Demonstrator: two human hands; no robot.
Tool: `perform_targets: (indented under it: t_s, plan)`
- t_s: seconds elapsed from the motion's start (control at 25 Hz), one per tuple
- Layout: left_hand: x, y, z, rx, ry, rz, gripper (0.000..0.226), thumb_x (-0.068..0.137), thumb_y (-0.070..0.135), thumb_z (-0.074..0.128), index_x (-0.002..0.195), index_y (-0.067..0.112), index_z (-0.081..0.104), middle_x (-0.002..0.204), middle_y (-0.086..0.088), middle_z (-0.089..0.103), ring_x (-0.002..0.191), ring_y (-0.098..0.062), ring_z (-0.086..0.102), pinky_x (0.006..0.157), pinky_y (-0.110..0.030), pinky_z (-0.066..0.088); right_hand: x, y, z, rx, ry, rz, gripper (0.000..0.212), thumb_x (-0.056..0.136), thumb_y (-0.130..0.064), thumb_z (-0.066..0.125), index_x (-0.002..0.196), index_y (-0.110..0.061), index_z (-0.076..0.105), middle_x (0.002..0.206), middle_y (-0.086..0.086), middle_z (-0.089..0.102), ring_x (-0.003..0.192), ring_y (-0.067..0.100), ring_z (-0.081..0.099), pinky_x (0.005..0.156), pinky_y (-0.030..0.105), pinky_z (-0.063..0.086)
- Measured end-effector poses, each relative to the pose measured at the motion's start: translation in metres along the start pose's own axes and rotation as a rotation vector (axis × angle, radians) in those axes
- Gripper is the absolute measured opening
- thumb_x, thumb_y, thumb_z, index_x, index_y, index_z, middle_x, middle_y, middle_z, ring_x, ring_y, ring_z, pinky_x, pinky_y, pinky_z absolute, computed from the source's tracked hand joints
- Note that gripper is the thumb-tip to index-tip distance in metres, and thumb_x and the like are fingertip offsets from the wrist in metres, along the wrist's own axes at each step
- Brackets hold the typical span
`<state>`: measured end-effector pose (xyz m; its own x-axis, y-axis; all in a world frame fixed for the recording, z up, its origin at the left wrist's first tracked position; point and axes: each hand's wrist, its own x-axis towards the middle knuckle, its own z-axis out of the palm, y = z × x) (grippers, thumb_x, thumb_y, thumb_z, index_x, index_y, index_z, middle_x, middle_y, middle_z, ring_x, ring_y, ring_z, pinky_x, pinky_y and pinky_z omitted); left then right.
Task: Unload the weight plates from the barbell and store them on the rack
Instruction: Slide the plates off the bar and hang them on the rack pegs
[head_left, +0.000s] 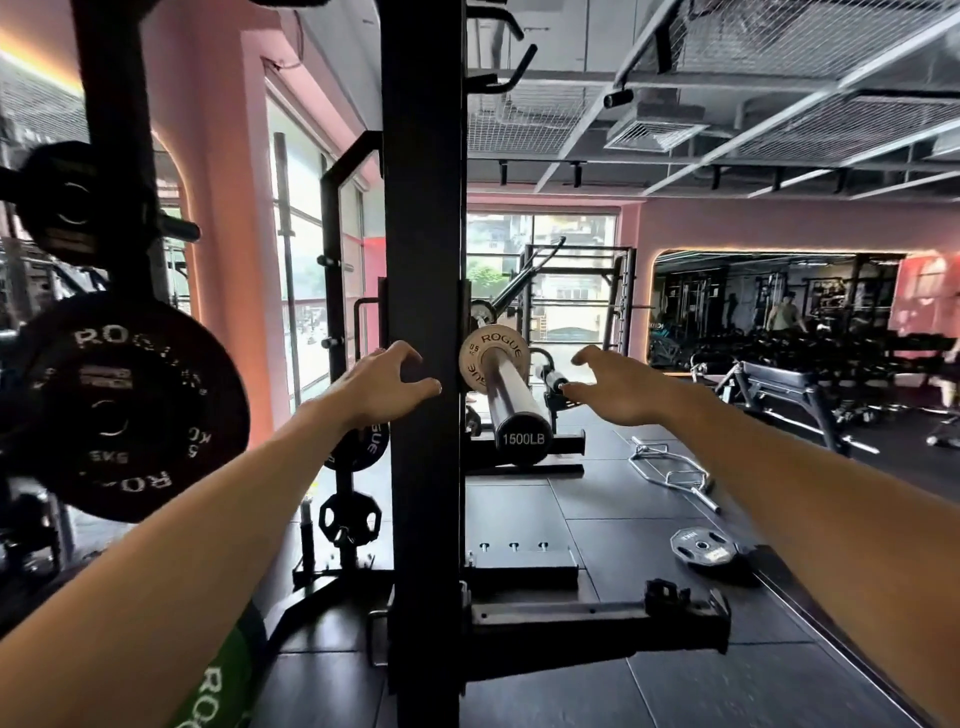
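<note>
Flanking white plate (493, 364) on barbell (511, 400) | left hand (382, 387), right hand (621, 387) grip loose, empty

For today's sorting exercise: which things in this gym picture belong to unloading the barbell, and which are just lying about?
Belong to the job:
white plate on the barbell sleeve
left hand and right hand, both reaching
black plate stored on the rack

Lying about:
curl bar on the floor
small plate on the floor
bench

The barbell's end cap (523, 439) reads "1500LB", and the small white plate (493, 364) on its sleeve reads "ROGUE". The black plate (130, 405) on the rack reads "ROGUE" and "5KG"; a green plate (223, 691) shows "ROG".
</note>
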<state>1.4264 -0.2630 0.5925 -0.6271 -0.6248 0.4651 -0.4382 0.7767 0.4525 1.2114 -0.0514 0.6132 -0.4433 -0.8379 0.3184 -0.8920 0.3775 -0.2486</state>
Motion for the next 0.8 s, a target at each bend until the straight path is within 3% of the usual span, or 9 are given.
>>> perform_targets:
  t_s: [0.16,0.28,0.52,0.68,0.8]
  plan:
    - [0.076,-0.025,0.036,-0.007,0.016,-0.002,0.058,0.084,0.057,0.06,0.13,0.024,0.047,0.128,-0.004,0.053,0.1,-0.016,0.052,0.082,-0.03,0.038,0.079,0.029,0.024,-0.03,-0.002,0.033,0.059,0.097,-0.044,0.046,0.144,-0.013,0.03,0.142,0.014,0.043,0.126,0.03,0.047,0.102,0.037,0.038]
    - [0.129,-0.042,0.058,0.002,0.017,-0.007,0.059,0.088,0.053,0.058,0.135,0.018,0.045,0.132,-0.007,0.054,0.11,-0.02,0.053,0.087,-0.03,0.04,0.137,0.043,0.041,-0.025,-0.01,0.051,0.056,0.097,-0.045,0.043,0.141,-0.011,0.032,0.136,0.016,0.048,0.117,0.03,0.053,0.096,0.038,0.042]
    - [0.206,-0.052,0.102,0.016,-0.033,0.022,0.048,0.097,0.034,0.052,0.137,0.009,0.045,0.13,-0.014,0.059,0.119,-0.029,0.054,0.092,-0.03,0.039,0.229,0.055,0.079,0.025,-0.031,0.087,0.06,0.096,-0.051,0.039,0.136,-0.007,0.038,0.135,0.016,0.051,0.118,0.033,0.051,0.095,0.038,0.043]
    - [0.228,-0.05,0.12,0.021,-0.029,0.074,0.031,0.098,0.025,0.052,0.124,0.009,0.054,0.115,-0.009,0.064,0.109,-0.027,0.058,0.077,-0.026,0.038,0.26,0.053,0.098,0.008,0.011,0.063,0.036,0.096,-0.019,0.049,0.13,-0.008,0.042,0.123,0.017,0.059,0.109,0.033,0.056,0.079,0.032,0.042]
    - [0.233,-0.047,0.121,0.001,0.009,0.07,0.017,0.096,0.023,0.057,0.107,0.01,0.06,0.097,-0.004,0.063,0.084,-0.018,0.059,0.062,-0.019,0.038,0.268,0.051,0.103,0.056,0.081,0.061,0.035,0.093,-0.02,0.056,0.122,-0.006,0.044,0.114,0.019,0.062,0.103,0.035,0.059,0.075,0.032,0.04]
